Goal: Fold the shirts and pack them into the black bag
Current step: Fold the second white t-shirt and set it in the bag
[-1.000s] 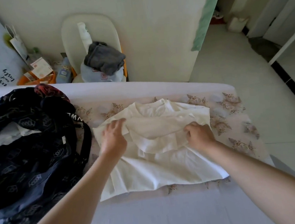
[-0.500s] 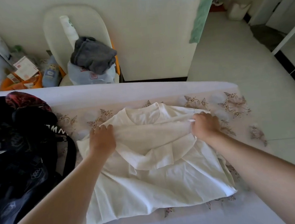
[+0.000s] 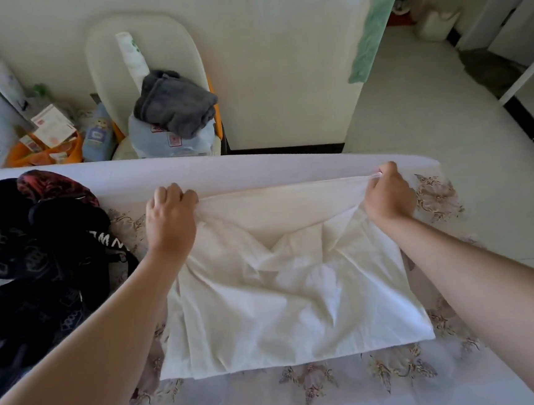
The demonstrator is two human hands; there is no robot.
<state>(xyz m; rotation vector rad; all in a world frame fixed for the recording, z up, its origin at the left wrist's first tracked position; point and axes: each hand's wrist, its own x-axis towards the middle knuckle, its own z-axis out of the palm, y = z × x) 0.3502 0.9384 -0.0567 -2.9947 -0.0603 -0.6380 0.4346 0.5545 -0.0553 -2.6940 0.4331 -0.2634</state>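
Observation:
A white shirt (image 3: pixel 287 297) lies on the flower-patterned cloth of the bed (image 3: pixel 387 376). My left hand (image 3: pixel 170 217) grips its far left corner and my right hand (image 3: pixel 387 191) pinches its far right corner. The far edge is stretched taut between both hands, near the bed's far edge. The shirt's lower part lies wrinkled toward me. The black bag (image 3: pixel 30 278) with a grey printed pattern lies at the left of the bed, a strap reaching toward my left forearm.
Beyond the bed, against the wall, stands a white chair (image 3: pixel 146 61) with a grey garment (image 3: pixel 173 104) on it. Boxes, a bottle and an orange bag (image 3: pixel 48 150) sit to its left. Bare tiled floor (image 3: pixel 440 129) lies to the right.
Both hands have moved away from me and apart, carrying the shirt's upper fold toward the bed's far edge and pulling it taut. The collar is no longer in sight.

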